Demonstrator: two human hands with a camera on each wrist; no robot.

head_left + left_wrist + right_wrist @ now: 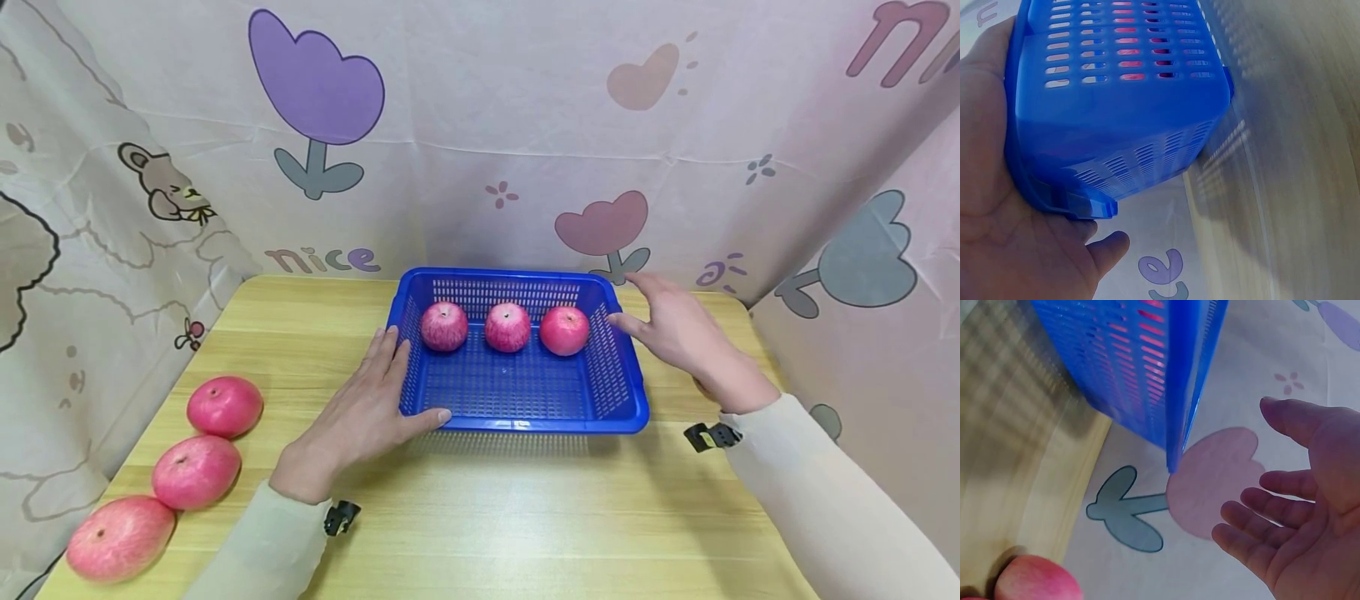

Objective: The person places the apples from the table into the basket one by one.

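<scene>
A blue plastic basket [517,426] with slotted walls stands on the table near the back wall. Three red apples sit in a row inside it: a left one [444,326], a middle one [507,327] and a right one [564,331]. My left hand [360,408] lies at the basket's left front corner, fingers stretched along the outer left side, thumb over the front rim. In the left wrist view, the palm is against the rim. My right hand [675,325] hovers just beyond the right rim, fingers spread and relaxed, holding nothing.
Three more apples, a far one [225,407], a middle one [197,472] and a near one [121,538], line the left side of the wooden table [510,517]. Another apple [1038,580] shows in the right wrist view. Printed cloth [465,100] hangs behind.
</scene>
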